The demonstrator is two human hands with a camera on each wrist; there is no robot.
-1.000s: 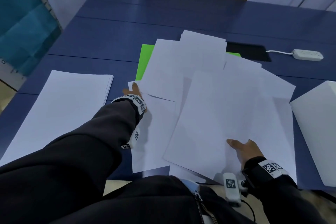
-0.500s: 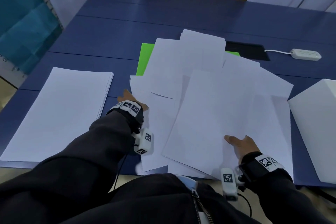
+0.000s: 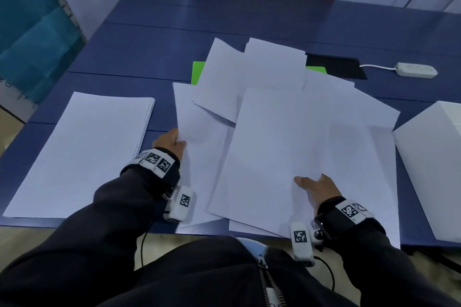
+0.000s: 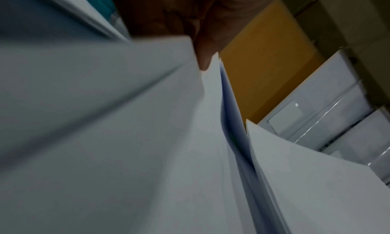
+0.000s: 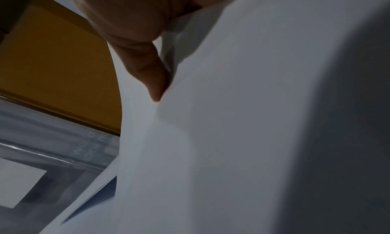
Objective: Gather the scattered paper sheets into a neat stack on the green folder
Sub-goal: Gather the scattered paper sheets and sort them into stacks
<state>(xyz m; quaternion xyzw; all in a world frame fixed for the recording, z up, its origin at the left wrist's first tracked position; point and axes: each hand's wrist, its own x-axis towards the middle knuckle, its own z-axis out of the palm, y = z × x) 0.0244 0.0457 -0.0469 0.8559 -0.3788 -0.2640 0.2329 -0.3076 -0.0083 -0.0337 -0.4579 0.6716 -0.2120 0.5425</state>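
Note:
Several white paper sheets point(image 3: 287, 147) lie fanned over one another in the middle of the blue table. They cover most of the green folder point(image 3: 198, 72), of which only a left strip and a far right corner show. My left hand point(image 3: 171, 141) pinches the left edge of the leftmost sheet point(image 3: 197, 117), thumb on top; the left wrist view has a fingertip point(image 4: 202, 59) against that paper edge point(image 4: 147, 120). My right hand point(image 3: 316, 188) grips the near edge of the top sheets, its thumb point(image 5: 147, 74) pressed on the paper point(image 5: 232, 137), the other fingers hidden beneath.
A tidy stack of white paper point(image 3: 82, 152) lies at the left. A white box point(image 3: 431, 169) stands at the right edge. Behind the pile are a black pad point(image 3: 334, 67) and a white power strip point(image 3: 415, 72). Some sheets overhang the table's near edge point(image 3: 74, 223).
My left hand has drawn back toward me along the pile's left side, and a sheet's left edge has come out from under the pile with it. The right hand has barely moved.

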